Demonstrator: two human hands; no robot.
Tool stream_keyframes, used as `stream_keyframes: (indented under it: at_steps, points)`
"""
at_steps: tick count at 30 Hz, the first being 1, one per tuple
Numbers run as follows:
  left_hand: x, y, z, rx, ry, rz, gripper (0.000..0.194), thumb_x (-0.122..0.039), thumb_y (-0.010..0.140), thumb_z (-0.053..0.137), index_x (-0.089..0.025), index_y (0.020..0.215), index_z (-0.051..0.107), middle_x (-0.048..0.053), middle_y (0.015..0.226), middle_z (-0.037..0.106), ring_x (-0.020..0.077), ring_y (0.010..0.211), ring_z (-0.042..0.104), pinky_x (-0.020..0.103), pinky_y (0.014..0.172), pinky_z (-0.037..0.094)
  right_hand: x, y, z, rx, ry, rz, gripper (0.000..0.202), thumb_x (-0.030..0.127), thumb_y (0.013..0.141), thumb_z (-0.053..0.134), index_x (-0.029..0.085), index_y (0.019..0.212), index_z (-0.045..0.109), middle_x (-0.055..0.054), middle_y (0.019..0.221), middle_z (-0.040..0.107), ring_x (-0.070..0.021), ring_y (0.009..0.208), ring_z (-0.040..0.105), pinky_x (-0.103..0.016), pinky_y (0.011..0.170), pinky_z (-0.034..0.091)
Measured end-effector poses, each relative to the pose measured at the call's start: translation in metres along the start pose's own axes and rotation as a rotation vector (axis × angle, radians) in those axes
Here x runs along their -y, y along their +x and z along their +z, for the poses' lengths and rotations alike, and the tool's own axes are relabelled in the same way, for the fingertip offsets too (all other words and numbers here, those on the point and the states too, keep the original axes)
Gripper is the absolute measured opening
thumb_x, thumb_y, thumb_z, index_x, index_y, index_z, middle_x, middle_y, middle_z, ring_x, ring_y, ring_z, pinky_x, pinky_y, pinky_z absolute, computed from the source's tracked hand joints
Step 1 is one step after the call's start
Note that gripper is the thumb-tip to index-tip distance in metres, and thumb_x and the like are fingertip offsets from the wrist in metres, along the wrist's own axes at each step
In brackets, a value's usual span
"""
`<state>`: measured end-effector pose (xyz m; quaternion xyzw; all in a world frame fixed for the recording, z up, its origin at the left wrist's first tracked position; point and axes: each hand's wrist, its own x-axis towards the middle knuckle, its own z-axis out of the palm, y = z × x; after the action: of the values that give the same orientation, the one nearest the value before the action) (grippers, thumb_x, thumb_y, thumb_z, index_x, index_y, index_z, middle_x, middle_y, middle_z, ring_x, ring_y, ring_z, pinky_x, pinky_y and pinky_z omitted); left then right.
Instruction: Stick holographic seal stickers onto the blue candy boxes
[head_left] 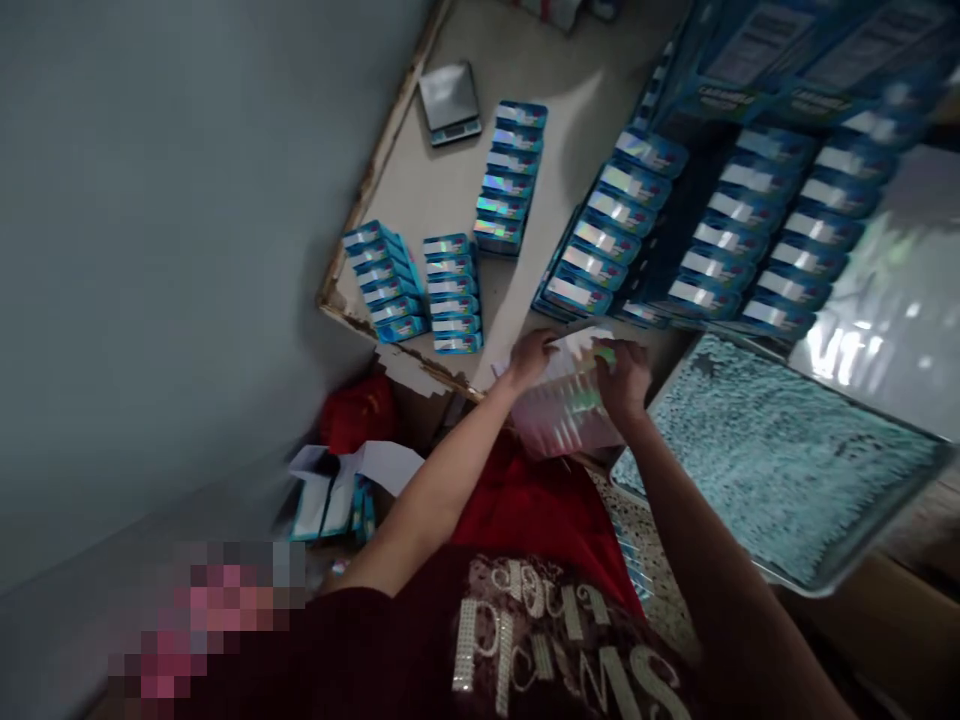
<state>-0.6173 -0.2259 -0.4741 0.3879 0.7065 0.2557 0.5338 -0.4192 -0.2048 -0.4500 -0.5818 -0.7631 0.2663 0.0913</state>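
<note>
A clear, shiny plastic sheet (pixel 559 415) with rows of ridges is held between my two hands at the table's front edge; whether it is a blister tray or a bag I cannot tell. My left hand (pixel 531 358) is closed on its upper left edge. At the upper right part, my right hand (pixel 624 378) grips it with the fingers bent over. Just beyond my hands stands a stack of blue printed packs (pixel 592 235). Smaller stacks of the same packs (pixel 453 295) sit to the left of it. My fingertips are partly hidden by the sheet.
A small digital scale (pixel 451 105) lies on the table (pixel 420 190). At right, a metal tray (pixel 832 590) holds pale blue granules (pixel 787 455). More blue packs (pixel 780 220) are piled behind it. An opened box (pixel 330 490) and a red bundle (pixel 358 412) are at lower left.
</note>
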Motion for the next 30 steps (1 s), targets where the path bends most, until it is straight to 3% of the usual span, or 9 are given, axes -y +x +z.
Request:
stream_keyframes:
  at_steps: [6, 11, 17, 25, 30]
  points:
    - [0.006, 0.004, 0.000, 0.075, 0.171, -0.006, 0.019, -0.025, 0.096, 0.070, -0.021, 0.106, 0.085, 0.008, 0.113, 0.083, 0.0266, 0.108, 0.075, 0.033, 0.097, 0.053, 0.001, 0.008, 0.010, 0.069, -0.144, -0.070, 0.035, 0.031, 0.105, 0.052, 0.025, 0.128, 0.077, -0.014, 0.115, 0.066, -0.0306, 0.110, 0.053, -0.044, 0.096, 0.045]
    - [0.005, 0.006, 0.003, 0.095, 0.192, -0.001, 0.022, -0.023, 0.096, 0.070, -0.022, 0.111, 0.086, 0.008, 0.119, 0.083, 0.0255, 0.113, 0.074, 0.032, 0.100, 0.053, 0.001, 0.018, 0.020, 0.169, -0.273, -0.171, 0.037, 0.035, 0.109, 0.048, 0.028, 0.130, 0.078, -0.015, 0.116, 0.067, -0.0319, 0.108, 0.050, -0.044, 0.090, 0.038]
    - [-0.003, 0.009, -0.005, 0.152, 0.197, -0.123, 0.025, -0.023, 0.096, 0.066, -0.014, 0.110, 0.086, 0.007, 0.103, 0.083, 0.0228, 0.099, 0.075, 0.027, 0.084, 0.051, -0.008, 0.002, 0.021, 0.224, -0.353, -0.280, 0.038, 0.027, 0.107, 0.049, 0.028, 0.136, 0.074, -0.013, 0.127, 0.070, -0.0313, 0.110, 0.050, -0.045, 0.093, 0.033]
    - [0.004, 0.017, 0.004, 0.002, 0.330, -0.105, 0.024, -0.029, 0.099, 0.063, -0.022, 0.108, 0.085, 0.010, 0.114, 0.082, 0.0279, 0.112, 0.072, 0.034, 0.094, 0.051, 0.010, -0.035, -0.001, 0.157, -0.347, -0.128, 0.025, 0.033, 0.103, 0.058, 0.024, 0.112, 0.079, -0.015, 0.127, 0.067, -0.0320, 0.112, 0.051, -0.045, 0.093, 0.037]
    - [0.009, 0.003, 0.004, -0.150, 0.189, 0.067, 0.018, -0.019, 0.095, 0.070, -0.020, 0.108, 0.082, 0.015, 0.126, 0.075, 0.0325, 0.128, 0.064, 0.041, 0.115, 0.044, 0.037, -0.068, -0.030, 0.079, -0.219, 0.108, 0.016, 0.030, 0.097, 0.064, 0.024, 0.099, 0.079, -0.012, 0.107, 0.069, -0.0307, 0.107, 0.055, -0.047, 0.096, 0.042]
